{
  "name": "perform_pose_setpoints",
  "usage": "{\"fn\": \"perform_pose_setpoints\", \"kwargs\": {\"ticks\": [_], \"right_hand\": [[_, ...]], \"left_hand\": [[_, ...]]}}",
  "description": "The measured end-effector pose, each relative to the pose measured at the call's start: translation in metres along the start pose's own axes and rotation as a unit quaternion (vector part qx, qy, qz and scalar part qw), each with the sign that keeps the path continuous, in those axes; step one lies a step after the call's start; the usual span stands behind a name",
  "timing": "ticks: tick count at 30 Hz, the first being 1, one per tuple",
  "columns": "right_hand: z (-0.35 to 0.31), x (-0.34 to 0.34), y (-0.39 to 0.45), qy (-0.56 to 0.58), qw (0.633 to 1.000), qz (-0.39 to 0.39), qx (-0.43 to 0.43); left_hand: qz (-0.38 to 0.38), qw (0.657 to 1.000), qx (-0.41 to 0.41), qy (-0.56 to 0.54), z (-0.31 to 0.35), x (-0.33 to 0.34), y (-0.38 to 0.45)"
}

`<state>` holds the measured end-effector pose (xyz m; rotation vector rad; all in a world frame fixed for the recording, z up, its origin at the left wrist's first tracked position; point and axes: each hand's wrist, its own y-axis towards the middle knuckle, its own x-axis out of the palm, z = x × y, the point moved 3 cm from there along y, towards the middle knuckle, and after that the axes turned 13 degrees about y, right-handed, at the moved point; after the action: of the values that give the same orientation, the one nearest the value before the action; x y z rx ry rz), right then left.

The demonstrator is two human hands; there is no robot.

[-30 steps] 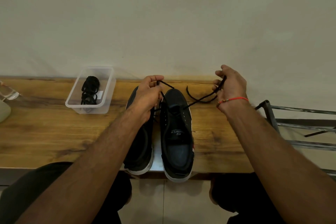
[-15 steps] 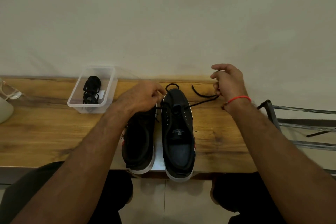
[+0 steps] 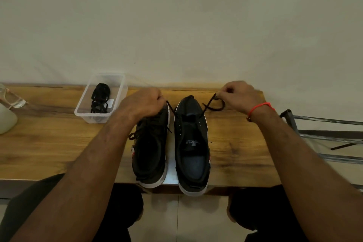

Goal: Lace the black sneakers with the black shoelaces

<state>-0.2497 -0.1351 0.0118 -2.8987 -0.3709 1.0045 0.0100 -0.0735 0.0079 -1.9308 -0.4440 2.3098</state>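
Two black sneakers stand side by side on the wooden table [image 3: 49, 143], toes away from me. The left sneaker [image 3: 151, 149] is laced. The right sneaker [image 3: 191, 143] has a black shoelace [image 3: 206, 107] threaded through its front eyelets. My left hand [image 3: 141, 104] grips one end of this lace above the left sneaker's toe. My right hand [image 3: 239, 96] pinches the other end to the right of the toe, where the lace curls on the table.
A clear plastic box [image 3: 119, 92] at the back left holds a bundle of black laces [image 3: 100, 98]. A pale object [image 3: 6, 120] and glasses [image 3: 11, 96] lie at the far left. A metal rack [image 3: 324, 133] stands right of the table.
Both hands have moved apart and slightly toward me, drawing the lace ends out to each side of the right sneaker's toe. The loop over the toe is gone.
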Motion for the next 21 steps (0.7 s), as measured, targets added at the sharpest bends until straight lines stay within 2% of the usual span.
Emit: {"fn": "perform_pose_setpoints", "kwargs": {"ticks": [3, 6, 9, 11, 14, 16, 17, 18, 19, 20, 21], "right_hand": [[0.002, -0.023, -0.001, 0.13, 0.985, 0.115, 0.021], [0.007, -0.032, -0.005, 0.202, 0.96, 0.187, 0.039], [0.006, -0.042, -0.01, 0.276, 0.929, 0.245, 0.035], [0.004, -0.048, -0.014, 0.356, 0.895, 0.268, 0.017], [-0.003, -0.056, -0.022, 0.502, 0.817, 0.283, -0.03], [-0.006, -0.059, -0.026, 0.569, 0.765, 0.298, -0.046], [-0.004, -0.06, -0.026, 0.582, 0.75, 0.311, -0.044], [-0.001, -0.061, -0.025, 0.584, 0.742, 0.328, -0.038], [0.002, -0.062, -0.025, 0.565, 0.75, 0.342, -0.028], [0.007, -0.064, -0.023, 0.514, 0.783, 0.349, -0.013], [0.011, -0.065, -0.019, 0.435, 0.835, 0.337, 0.0]], "left_hand": [[0.017, 0.991, -0.036, -0.13, -0.006, -0.014, -0.007], [0.065, 0.982, -0.058, -0.168, -0.004, -0.025, -0.015], [0.149, 0.944, -0.078, -0.283, -0.001, -0.039, -0.028], [0.209, 0.896, -0.084, -0.382, -0.002, -0.051, -0.036], [0.272, 0.795, -0.077, -0.537, -0.004, -0.073, -0.048], [0.306, 0.729, -0.061, -0.609, -0.006, -0.084, -0.055], [0.318, 0.708, -0.057, -0.628, -0.007, -0.087, -0.057], [0.324, 0.7, -0.058, -0.634, -0.009, -0.087, -0.058], [0.322, 0.71, -0.066, -0.623, -0.011, -0.084, -0.058], [0.311, 0.74, -0.078, -0.591, -0.013, -0.079, -0.055], [0.289, 0.789, -0.086, -0.534, -0.014, -0.074, -0.052]]}}
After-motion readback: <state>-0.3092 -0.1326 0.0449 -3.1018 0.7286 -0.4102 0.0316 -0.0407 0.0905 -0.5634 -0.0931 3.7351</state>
